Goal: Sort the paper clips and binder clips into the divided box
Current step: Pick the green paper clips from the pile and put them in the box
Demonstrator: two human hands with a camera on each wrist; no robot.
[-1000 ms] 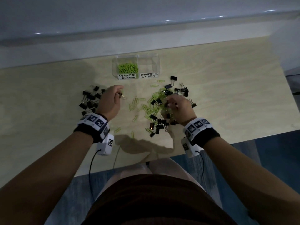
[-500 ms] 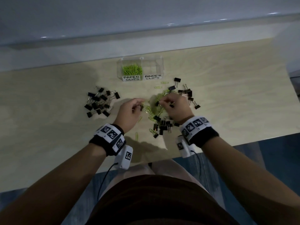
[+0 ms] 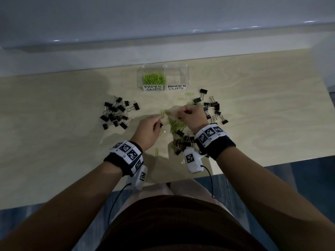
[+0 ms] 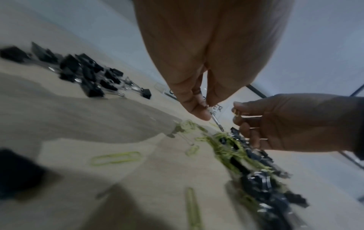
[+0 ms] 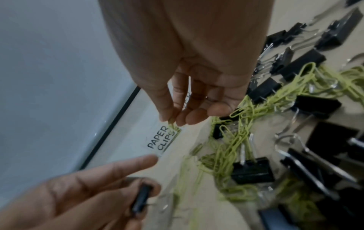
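A clear divided box (image 3: 183, 77) stands at the back of the desk, green paper clips (image 3: 154, 79) heaped in its left cell, labelled PAPER CLIPS. Black binder clips (image 3: 117, 113) lie gathered to the left; a tangled pile (image 3: 178, 126) of green and black sits in the middle, with more binder clips scattered to its right.

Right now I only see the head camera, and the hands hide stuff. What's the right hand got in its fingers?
Observer: The right wrist view shows the right hand pinching a green paper clip between thumb and fingertip.
Child: And the other one?
Observer: The left hand holds a black binder clip in its curled fingers.
Child: Can you see its shiny handle?
Observer: Yes, in the left wrist view a silver wire handle sticks out past its fingertips.
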